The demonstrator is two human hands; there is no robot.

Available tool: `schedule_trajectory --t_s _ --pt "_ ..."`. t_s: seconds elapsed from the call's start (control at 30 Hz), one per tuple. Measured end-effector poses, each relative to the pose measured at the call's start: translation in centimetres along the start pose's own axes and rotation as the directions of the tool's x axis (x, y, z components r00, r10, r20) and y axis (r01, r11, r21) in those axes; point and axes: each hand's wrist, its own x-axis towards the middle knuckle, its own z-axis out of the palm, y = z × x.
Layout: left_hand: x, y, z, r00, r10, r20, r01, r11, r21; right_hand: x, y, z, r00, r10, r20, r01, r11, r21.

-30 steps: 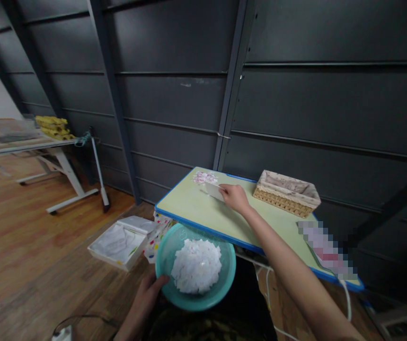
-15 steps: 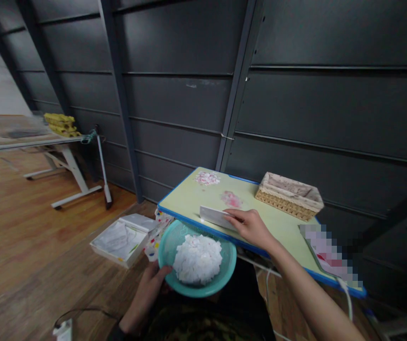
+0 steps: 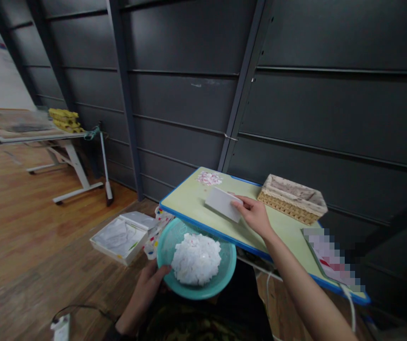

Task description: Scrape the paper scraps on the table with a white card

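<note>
Right hand of the person: fingers pressed together along the near end of a white flat rectangular card, thumb on its upper face. The card stands at 9 o'clock of the hand, its broad face tilted up, over the middle of a pale green tabletop with a blue rim; whether its lower edge touches the top cannot be told.

Left hand: closed on the rim of a teal round plastic bowl at the bowl's 7 o'clock, thumb hooked over the rim. The bowl is held at 6 o'clock of the card, just beside and below the table's near edge. It carries a heap of white paper scraps, mounded above the rim.

On the tabletop, a small pile of pink-and-white scraps lies at 11 o'clock of the card, near the far left corner. A woven straw rectangular basket sits at 3 o'clock of the card, close to the right hand's knuckles but apart from them.

On the brown wooden floor, a white shallow box lies at 9 o'clock of the bowl. A white-legged side table stands well apart at 10 o'clock and bears a stack of yellow items. A dark grey panelled wall closes the background from 11 to 3 o'clock.
</note>
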Motion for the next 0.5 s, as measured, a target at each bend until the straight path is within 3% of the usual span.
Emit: schedule_trajectory --t_s 0.1,0.27,0.5 --pt "0.2 -0.5 -0.1 1.0 -0.019 -0.01 0.018 0.999 -0.048 3.5 0.9 1.5 0.996 -0.029 -0.084 0.02 0.994 -0.105" --pt "-0.1 -0.9 -0.3 1.0 0.026 0.005 -0.026 0.997 -0.078 9.0 1.7 5.4 0.999 -0.037 -0.032 0.023 0.933 -0.36" --pt "0.1 -1.3 -0.8 0.998 0.066 -0.023 -0.068 0.996 -0.062 11.0 2.0 9.5 0.994 0.112 -0.006 -0.094 0.811 -0.578"
